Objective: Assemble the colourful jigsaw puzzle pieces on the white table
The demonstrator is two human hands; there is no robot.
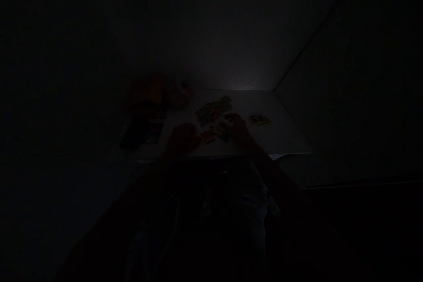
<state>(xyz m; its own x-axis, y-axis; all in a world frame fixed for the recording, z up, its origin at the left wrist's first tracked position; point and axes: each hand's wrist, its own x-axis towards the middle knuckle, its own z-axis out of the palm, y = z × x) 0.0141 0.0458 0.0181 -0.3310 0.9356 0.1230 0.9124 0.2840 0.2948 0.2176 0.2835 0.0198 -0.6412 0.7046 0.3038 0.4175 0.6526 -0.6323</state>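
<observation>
Left hand (183, 139): just beside loose jigsaw pieces (208, 135); fingers too dark to tell. Right hand (237, 127): at a second pile of pieces (223, 133); cannot tell whether the fingers grasp. Jigsaw patch (213, 111): beyond the hands on white tabletop (287, 136). Small cluster (259, 120): farther right. Dark card (153, 133): left.

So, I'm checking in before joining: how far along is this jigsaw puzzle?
Done: a large joined patch of pieces looks assembled. In hand: the right hand rests on loose pieces, the left hand beside orange pieces. Remaining: a small separate cluster lies apart. Darkness hides finer detail.
</observation>
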